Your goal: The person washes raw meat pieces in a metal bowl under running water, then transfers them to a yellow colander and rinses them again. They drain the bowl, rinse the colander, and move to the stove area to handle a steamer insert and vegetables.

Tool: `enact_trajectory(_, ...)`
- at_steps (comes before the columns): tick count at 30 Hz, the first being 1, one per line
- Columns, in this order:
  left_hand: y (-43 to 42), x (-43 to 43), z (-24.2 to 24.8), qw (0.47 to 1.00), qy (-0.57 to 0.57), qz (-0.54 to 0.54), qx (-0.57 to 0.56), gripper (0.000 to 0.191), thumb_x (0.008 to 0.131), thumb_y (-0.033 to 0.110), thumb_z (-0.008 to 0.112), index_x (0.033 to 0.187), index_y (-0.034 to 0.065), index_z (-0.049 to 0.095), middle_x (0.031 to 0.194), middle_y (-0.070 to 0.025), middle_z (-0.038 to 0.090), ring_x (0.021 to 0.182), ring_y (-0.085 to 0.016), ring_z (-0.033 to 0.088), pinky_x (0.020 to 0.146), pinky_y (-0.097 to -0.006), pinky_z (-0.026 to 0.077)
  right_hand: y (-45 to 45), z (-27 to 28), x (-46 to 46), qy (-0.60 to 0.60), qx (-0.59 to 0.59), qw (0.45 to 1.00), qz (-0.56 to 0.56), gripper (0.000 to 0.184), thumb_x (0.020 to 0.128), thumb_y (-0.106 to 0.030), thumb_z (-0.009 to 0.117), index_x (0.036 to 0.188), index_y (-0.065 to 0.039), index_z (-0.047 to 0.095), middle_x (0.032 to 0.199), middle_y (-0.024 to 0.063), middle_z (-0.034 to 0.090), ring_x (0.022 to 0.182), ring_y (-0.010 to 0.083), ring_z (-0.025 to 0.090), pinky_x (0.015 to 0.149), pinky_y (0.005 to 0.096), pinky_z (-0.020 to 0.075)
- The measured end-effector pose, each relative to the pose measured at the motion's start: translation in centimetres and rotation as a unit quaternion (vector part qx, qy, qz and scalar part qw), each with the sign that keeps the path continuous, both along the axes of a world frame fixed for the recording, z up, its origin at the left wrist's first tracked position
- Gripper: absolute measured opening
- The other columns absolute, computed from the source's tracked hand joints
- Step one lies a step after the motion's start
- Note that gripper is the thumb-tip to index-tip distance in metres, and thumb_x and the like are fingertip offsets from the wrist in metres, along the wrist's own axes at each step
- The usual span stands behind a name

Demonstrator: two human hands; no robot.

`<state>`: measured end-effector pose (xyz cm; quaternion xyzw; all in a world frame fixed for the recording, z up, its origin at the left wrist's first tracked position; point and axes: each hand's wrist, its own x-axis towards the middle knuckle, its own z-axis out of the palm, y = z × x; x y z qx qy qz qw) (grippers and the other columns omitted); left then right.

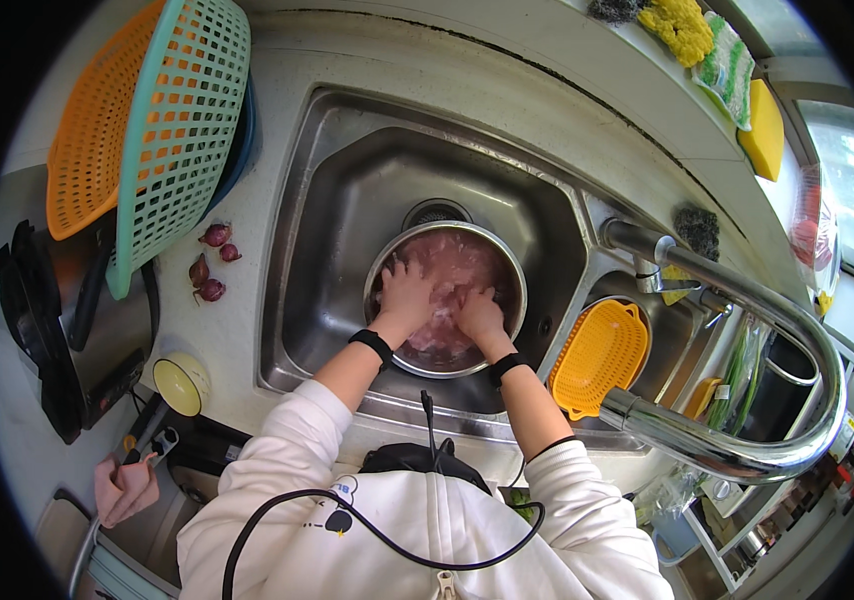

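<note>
A round metal bowl (514,262) stands in the large stainless steel sink basin (337,225), close to the drain (438,211). Inside it are pieces of raw meat (445,330) in reddish, cloudy water. My left hand (406,292) rests in the bowl's left part with its fingers spread over the meat and water. On the right, the fingers of my right hand (483,315) are bent down into the water at the meat; whether they grip a piece is hidden. Black bands circle both wrists.
Right of the basin, a chrome faucet (772,457) arches over a smaller sink holding an orange plastic basket (598,356). Small red onions (209,290) lie on the left counter, near a green plastic basket (138,180) and a yellow enamel cup (179,384). A yellow sponge (762,129) sits on the ledge.
</note>
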<state>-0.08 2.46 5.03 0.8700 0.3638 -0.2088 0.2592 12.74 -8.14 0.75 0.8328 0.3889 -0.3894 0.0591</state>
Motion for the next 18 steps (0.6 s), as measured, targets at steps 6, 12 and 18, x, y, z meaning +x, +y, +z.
enact_trajectory(6,2.1,1.1,0.2,0.964,0.062,0.033,-0.258,0.056,0.072,0.023,0.068,0.123,0.0044,0.052,0.119,-0.0244,0.054,0.103,-0.04,0.057,0.086,-0.0426,0.049,1.9,2.3,1.6,0.24,-0.022,0.968,0.072,0.06,0.071,-0.021,0.069,0.129,-0.017,0.055,0.131,0.0212,0.051,0.107,0.0427,0.057,0.089,0.0464,0.0481)
enact_trajectory(12,4.0,2.0,1.0,0.987,-0.133,0.07,-0.063,0.06,0.073,0.011,0.066,0.129,0.0072,0.045,0.131,-0.0198,0.049,0.117,-0.038,0.05,0.095,-0.0431,0.044,4.1,4.3,2.5,0.021,0.195,0.979,0.062,0.067,0.071,-0.026,0.073,0.131,-0.01,0.049,0.14,0.0172,0.041,0.125,0.0374,0.043,0.096,0.0477,0.0424)
enact_trajectory(18,1.8,1.9,-1.6,0.99,-0.053,0.029,-0.131,0.066,0.069,0.011,0.068,0.132,0.0079,0.046,0.129,-0.0208,0.051,0.121,-0.038,0.048,0.101,-0.0433,0.04,3.4,0.4,0.7,0.058,0.098,0.988,0.099,0.066,0.064,-0.023,0.075,0.124,-0.003,0.053,0.128,0.0243,0.052,0.12,0.0412,0.047,0.1,0.0463,0.0396)
